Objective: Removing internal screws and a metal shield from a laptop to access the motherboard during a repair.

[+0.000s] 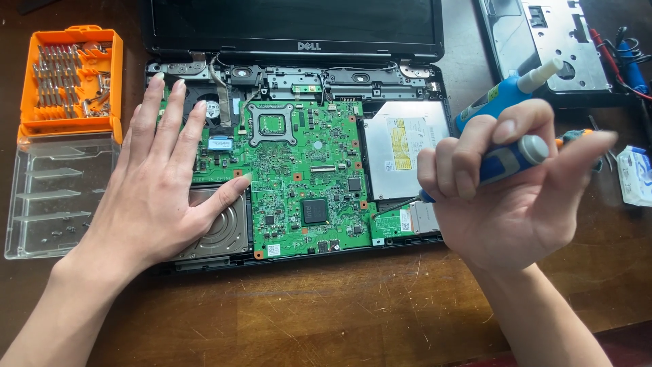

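Screwdriver tip on a screw at the lower right edge of an opened laptop's motherboard.

The right hand (509,197) has its grip clenched around a blue screwdriver (506,160), tip near the green motherboard (299,170) beside the silver optical drive (404,146), which carries a yellow rectangular label. The left hand (166,177) lies flat, grip released, steadying the laptop base (292,255) over the hard drive (224,231). Best kept upright and pressed firmly, I judge. An orange bit case (71,81) sits on the counter (339,312), left; a white-blue packet (635,177) right.
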